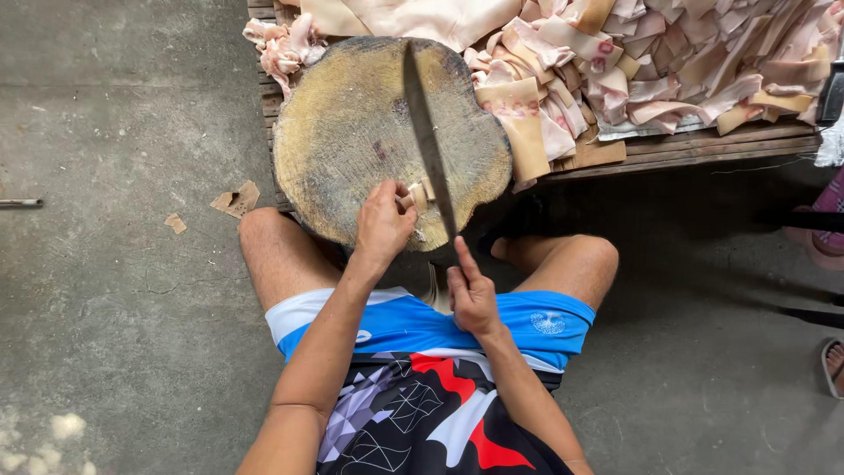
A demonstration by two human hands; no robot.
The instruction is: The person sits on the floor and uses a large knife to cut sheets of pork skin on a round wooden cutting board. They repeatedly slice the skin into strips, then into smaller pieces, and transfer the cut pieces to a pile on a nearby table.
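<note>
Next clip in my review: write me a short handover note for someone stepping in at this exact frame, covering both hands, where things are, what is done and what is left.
Left hand: fingers pinning a small pale strip piece at the near edge of the round wooden chopping block.
Right hand: closed grip on the handle of the long knife, blade lying across the block beside the piece.
Done: cannot tell how much has been cut.
Left: a large pile of pale skin strips waits on the wooden pallet behind the block.
</note>
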